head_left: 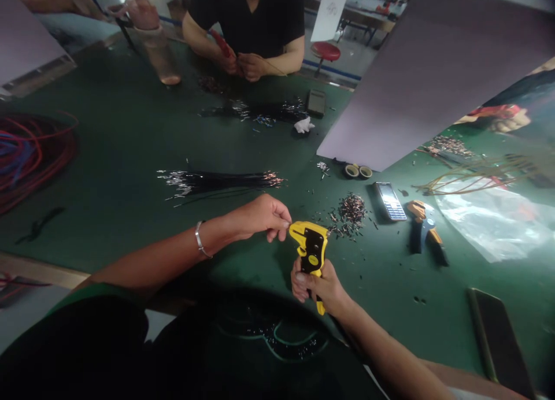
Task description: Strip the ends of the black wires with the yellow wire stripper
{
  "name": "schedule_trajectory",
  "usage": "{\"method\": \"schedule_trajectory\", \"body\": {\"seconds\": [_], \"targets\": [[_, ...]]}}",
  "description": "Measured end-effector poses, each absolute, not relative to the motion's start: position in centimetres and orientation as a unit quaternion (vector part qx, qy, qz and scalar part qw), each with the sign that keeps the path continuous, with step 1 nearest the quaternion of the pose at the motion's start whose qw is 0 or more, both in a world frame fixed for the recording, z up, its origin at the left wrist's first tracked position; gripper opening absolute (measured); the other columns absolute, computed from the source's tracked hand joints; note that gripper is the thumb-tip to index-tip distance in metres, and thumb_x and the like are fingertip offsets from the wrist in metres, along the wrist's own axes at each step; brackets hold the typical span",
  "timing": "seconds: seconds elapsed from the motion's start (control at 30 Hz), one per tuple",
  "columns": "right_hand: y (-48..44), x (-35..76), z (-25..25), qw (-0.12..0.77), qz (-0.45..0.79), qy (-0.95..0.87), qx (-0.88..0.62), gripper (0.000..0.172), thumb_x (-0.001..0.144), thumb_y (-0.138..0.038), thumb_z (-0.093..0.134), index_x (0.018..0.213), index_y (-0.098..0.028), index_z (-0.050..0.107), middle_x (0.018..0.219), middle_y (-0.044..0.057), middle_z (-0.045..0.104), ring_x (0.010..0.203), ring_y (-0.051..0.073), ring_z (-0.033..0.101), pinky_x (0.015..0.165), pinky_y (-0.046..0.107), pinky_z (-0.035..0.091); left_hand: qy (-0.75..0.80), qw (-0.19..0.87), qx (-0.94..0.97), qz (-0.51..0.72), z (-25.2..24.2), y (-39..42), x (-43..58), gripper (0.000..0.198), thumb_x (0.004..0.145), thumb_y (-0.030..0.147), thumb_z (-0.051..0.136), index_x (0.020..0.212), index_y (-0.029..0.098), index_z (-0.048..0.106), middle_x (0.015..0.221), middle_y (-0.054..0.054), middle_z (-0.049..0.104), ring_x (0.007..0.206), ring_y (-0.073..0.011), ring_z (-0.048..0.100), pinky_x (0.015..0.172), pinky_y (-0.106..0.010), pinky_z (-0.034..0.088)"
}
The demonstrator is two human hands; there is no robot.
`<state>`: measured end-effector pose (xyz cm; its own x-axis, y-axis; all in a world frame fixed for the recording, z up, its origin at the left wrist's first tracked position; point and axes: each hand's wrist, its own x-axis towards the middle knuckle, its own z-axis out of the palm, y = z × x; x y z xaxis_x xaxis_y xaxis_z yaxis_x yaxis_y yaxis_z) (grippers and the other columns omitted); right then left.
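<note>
My right hand (318, 284) is wrapped round the handles of a yellow and black wire stripper (313, 247), held upright over the green table. My left hand (269, 217) is closed in a pinch right at the stripper's front jaws; what lies between the fingertips is too small to make out. Beyond my left wrist lies a bundle of black wires (225, 182), with silvery ends on the left and coppery ends on the right. Just right of the stripper's head is a pile of small dark cut-off pieces (352, 209).
A keypad phone (390, 201), an orange and blue hand tool (424, 229), a plastic bag (494, 221) and a dark smartphone (500, 339) lie to the right. Red and blue wire coils (30, 157) sit left. A pale partition (416, 82) stands near a co-worker's hands (249, 66).
</note>
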<state>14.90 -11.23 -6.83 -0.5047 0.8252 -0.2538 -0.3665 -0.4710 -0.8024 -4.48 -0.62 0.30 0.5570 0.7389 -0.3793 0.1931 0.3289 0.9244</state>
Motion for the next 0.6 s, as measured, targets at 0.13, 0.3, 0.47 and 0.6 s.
{"method": "schedule_trajectory", "body": {"seconds": [0.13,0.3,0.47,0.6], "targets": [[-11.20,14.85,-6.82,0.376,0.789,-0.343,-0.345,0.033,0.073,-0.034,0.079,0.070,-0.016,0.052,0.046,-0.007,0.046,0.037,0.006,0.039,0.036,0.021,0.038,0.427,0.693,0.547,0.196,0.14,-0.59,-4.42,0.007,0.066,0.011,0.059,0.070,0.012,0.065,0.054,-0.001,0.065,0.042,-0.0062,0.051,0.044,-0.020,0.041],[-10.99,14.85,-6.84,0.384,0.789,-0.326,-0.352,0.034,0.072,-0.033,0.080,0.069,-0.017,0.051,0.043,-0.009,0.045,0.031,0.005,0.036,0.031,0.019,0.034,0.428,0.693,0.545,0.196,0.22,-0.49,-4.46,0.008,0.067,0.008,0.058,0.070,0.011,0.065,0.053,0.000,0.064,0.039,-0.0047,0.049,0.042,-0.018,0.041],[-10.50,14.98,-6.70,0.373,0.805,-0.337,-0.314,0.032,0.072,-0.032,0.080,0.067,-0.016,0.051,0.045,-0.007,0.047,0.034,0.007,0.041,0.034,0.021,0.038,0.429,0.701,0.533,0.199,0.12,-0.40,-4.51,0.005,0.068,0.010,0.060,0.071,0.011,0.065,0.054,0.000,0.066,0.038,-0.0040,0.049,0.041,-0.017,0.041],[-10.33,15.34,-6.86,0.394,0.806,-0.337,-0.285,0.024,0.074,-0.028,0.077,0.077,-0.015,0.057,0.051,-0.005,0.050,0.040,0.008,0.044,0.039,0.023,0.041,0.423,0.706,0.532,0.198,-0.12,-0.51,-4.49,0.004,0.069,0.012,0.061,0.069,0.010,0.065,0.055,-0.002,0.066,0.038,-0.0046,0.049,0.041,-0.018,0.040]]}}
